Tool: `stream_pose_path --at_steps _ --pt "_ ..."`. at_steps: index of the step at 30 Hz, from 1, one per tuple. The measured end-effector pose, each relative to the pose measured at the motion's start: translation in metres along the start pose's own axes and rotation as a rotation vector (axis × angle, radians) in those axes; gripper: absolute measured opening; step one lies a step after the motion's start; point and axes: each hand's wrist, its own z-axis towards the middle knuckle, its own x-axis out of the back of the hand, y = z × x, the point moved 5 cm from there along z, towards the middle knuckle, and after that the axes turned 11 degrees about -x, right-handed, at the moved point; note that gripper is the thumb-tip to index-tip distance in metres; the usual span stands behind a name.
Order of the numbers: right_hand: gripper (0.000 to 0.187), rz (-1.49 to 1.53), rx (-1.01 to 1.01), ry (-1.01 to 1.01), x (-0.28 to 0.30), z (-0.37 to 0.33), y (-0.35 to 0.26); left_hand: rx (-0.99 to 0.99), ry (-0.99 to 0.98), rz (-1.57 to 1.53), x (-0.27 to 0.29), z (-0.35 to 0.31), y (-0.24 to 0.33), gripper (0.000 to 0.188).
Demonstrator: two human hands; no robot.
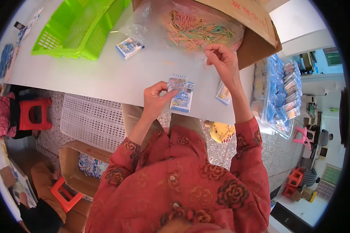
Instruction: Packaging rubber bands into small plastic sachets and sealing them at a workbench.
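Observation:
Near the table's front edge, my left hand (156,98) pinches a small clear packet (178,82) with blue striped ends. Pinkish bits show inside it. Behind and below that, a blue-and-white packet (181,101) lies at the table edge. My right hand (221,59) is raised at the mouth of a cardboard box, thumb and fingertips pinched together. A thin, pale, blurred bit hangs below those fingertips; I cannot make out what it is. Just beyond, thin pink, green and yellow sticks (198,29) lie heaped on clear plastic in the box (256,44).
A green basket (93,42) stands at the far left, with a blue-and-white packet (129,47) beside it. Another packet (223,94) lies under my right forearm. At right, a clear bin (266,97) holds many packets. A white crate (91,120) and an open carton (72,167) sit below left.

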Motion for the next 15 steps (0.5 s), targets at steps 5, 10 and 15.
stream_pose_path --at_steps 5,10,15 --pt "0.014 -0.320 0.117 0.085 0.005 0.050 0.024 0.043 0.011 0.055 0.011 -0.007 -0.014 0.007" --pt "0.015 -0.370 0.151 -0.031 -0.023 0.058 0.006 0.043 0.064 0.091 0.016 -0.010 -0.014 0.009" --pt "0.016 -0.381 0.199 -0.328 -0.061 -0.010 -0.040 0.033 0.076 0.159 0.026 -0.004 -0.016 0.009"
